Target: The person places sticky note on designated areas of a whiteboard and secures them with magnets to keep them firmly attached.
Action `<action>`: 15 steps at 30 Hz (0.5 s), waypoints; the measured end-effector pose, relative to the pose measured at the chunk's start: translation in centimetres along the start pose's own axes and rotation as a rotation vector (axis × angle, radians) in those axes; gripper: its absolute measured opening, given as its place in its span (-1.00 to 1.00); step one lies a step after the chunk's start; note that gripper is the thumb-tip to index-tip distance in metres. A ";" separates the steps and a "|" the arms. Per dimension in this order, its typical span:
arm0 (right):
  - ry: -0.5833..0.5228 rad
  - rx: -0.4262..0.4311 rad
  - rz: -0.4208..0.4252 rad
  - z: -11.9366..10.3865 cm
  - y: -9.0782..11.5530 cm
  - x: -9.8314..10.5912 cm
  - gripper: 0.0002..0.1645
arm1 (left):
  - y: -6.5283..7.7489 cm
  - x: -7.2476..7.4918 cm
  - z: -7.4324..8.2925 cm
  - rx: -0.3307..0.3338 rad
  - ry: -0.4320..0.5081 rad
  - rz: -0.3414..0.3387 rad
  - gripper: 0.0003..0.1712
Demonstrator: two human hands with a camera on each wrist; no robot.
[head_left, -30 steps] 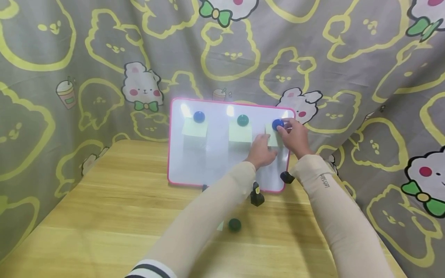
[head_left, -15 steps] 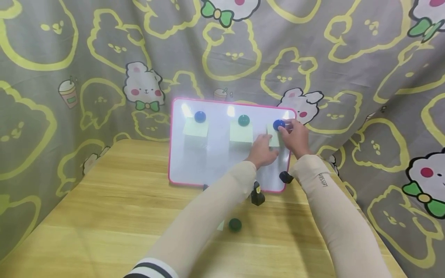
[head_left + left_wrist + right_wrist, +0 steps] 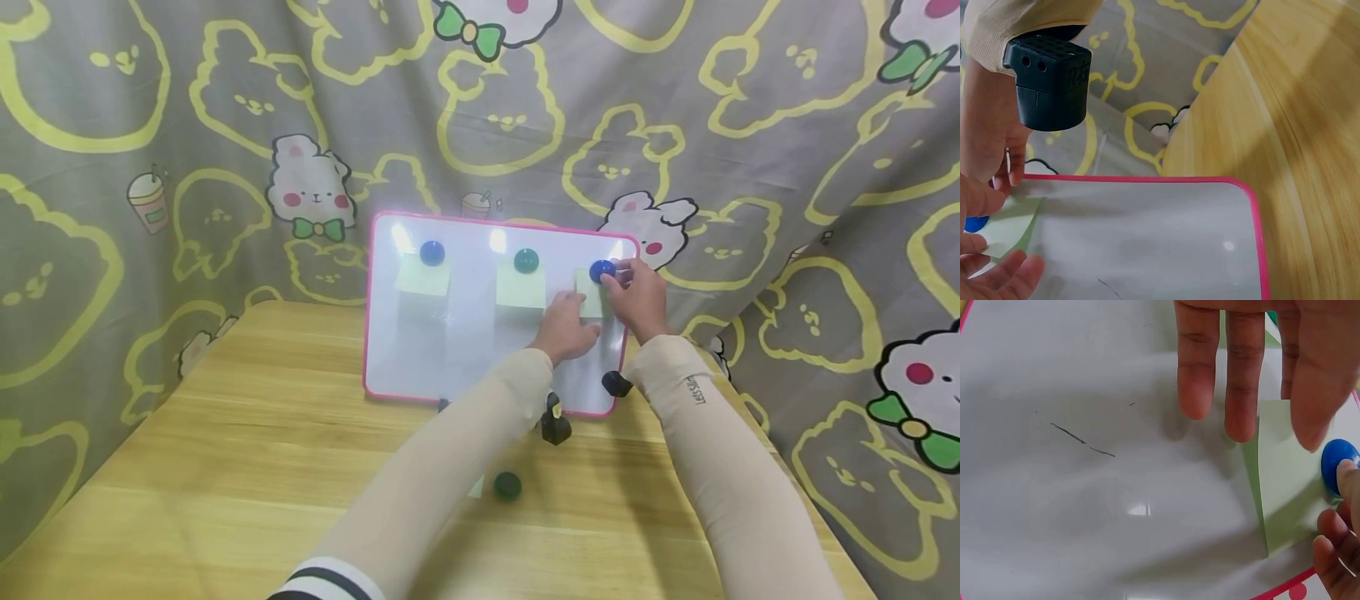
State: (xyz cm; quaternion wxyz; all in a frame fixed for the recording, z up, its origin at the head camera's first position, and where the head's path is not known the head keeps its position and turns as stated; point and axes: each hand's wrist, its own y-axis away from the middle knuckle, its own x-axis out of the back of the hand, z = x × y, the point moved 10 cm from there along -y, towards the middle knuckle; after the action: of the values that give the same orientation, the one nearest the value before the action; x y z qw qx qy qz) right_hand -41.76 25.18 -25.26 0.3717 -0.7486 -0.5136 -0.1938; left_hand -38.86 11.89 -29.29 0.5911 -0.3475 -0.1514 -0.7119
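Note:
My right hand pinches a round blue magnet against the top of a pale green sticky note at the whiteboard's upper right. From the left, my left hand holds that note at its side edge; one fingertip passes behind the paper while another lies over its front, and its other fingers extend over the board. The whiteboard has a pink rim and leans upright. Two more notes hang on it: the left note under a blue magnet, the middle note under a green magnet.
On the wooden table lies a loose dark green magnet, beside a paper corner partly hidden by the left forearm. Black wrist cameras sit under the sleeves. A patterned curtain hangs close behind the board.
Both hands stay almost in place at the right note. The blue magnet under the right hand sits nearly where it did; the whole view has shifted very slightly.

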 end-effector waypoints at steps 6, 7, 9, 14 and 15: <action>-0.015 -0.039 0.005 0.2 0.1 0.0 -0.50 | 0.0 0.0 -0.1 -0.002 -0.003 0.009 -0.31; -0.016 -0.044 0.006 0.3 0.1 0.0 -0.50 | 0.0 0.0 -0.1 -0.001 -0.004 0.010 -0.31; -0.020 -0.049 0.012 0.4 0.1 0.1 -0.52 | 0.0 0.0 -0.1 -0.001 -0.005 0.010 -0.32; -0.013 -0.044 0.014 0.4 0.1 0.0 -0.55 | 0.0 -0.1 -0.1 0.001 -0.010 0.005 -0.32; -0.011 -0.039 0.016 0.4 0.1 0.0 -0.56 | 0.0 -0.1 -0.1 -0.001 -0.014 0.005 -0.32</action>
State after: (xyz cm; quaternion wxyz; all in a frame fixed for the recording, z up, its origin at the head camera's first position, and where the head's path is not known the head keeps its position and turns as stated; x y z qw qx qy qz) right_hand -41.69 25.48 -25.53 0.3556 -0.7609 -0.5059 -0.1968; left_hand -38.91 11.89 -29.38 0.5916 -0.3530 -0.1545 -0.7082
